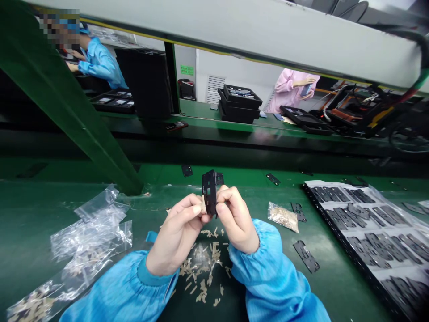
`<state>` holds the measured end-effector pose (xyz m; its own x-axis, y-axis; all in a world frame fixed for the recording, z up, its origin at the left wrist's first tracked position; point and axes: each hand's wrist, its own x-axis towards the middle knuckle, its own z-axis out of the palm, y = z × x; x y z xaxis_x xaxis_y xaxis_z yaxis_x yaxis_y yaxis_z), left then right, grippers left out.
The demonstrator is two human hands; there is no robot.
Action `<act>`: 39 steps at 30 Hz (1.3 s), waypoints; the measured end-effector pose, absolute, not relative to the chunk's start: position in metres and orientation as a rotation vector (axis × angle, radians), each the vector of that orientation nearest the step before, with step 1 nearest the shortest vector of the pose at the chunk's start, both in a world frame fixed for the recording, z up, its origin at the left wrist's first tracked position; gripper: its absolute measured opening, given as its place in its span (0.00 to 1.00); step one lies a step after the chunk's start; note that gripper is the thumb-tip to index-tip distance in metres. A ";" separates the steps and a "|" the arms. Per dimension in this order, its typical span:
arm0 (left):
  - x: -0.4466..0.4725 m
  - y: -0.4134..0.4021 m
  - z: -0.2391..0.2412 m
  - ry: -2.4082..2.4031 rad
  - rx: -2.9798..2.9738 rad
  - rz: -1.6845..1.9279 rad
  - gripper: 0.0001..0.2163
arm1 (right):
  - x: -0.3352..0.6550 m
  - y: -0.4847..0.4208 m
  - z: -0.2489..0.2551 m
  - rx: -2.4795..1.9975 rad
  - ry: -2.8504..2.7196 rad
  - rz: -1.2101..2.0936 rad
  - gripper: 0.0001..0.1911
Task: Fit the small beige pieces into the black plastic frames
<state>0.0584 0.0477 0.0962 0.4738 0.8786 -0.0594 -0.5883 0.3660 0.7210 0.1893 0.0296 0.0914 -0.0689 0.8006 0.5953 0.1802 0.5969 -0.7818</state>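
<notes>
Both my hands meet at the middle of the green workbench [154,210]. A thin black plastic plate with cutouts [210,192] stands on edge between them. My right hand [236,219] pinches the plate's right side between thumb and fingers. My left hand [181,228] is closed at the plate's lower left, with a small beige piece [203,205] at its fingertips against the plate. Whether the left fingers also grip the plate is hidden. Loose beige pieces [202,290] lie scattered on the bench below my hands.
Clear plastic bags [97,228] lie at left. A bag of beige pieces [284,217] and a loose black plate [306,256] are at right, beside a tray [331,237] of many plates. A green post [80,116] rises at left. Two people work beyond the dark ledge.
</notes>
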 end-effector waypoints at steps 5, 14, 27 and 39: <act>0.062 0.043 0.094 0.494 0.663 0.993 0.07 | 0.189 0.032 0.087 -0.932 -1.614 0.478 0.05; 0.064 0.037 0.091 0.488 0.588 0.964 0.07 | 0.186 0.036 0.080 -1.015 -1.635 -0.015 0.09; 0.056 0.048 0.093 0.438 0.923 1.113 0.07 | 0.183 0.035 0.085 -0.835 -1.698 -0.098 0.17; 0.048 0.047 0.089 0.685 1.742 1.455 0.07 | 0.184 0.032 0.091 -0.873 -1.681 0.097 0.11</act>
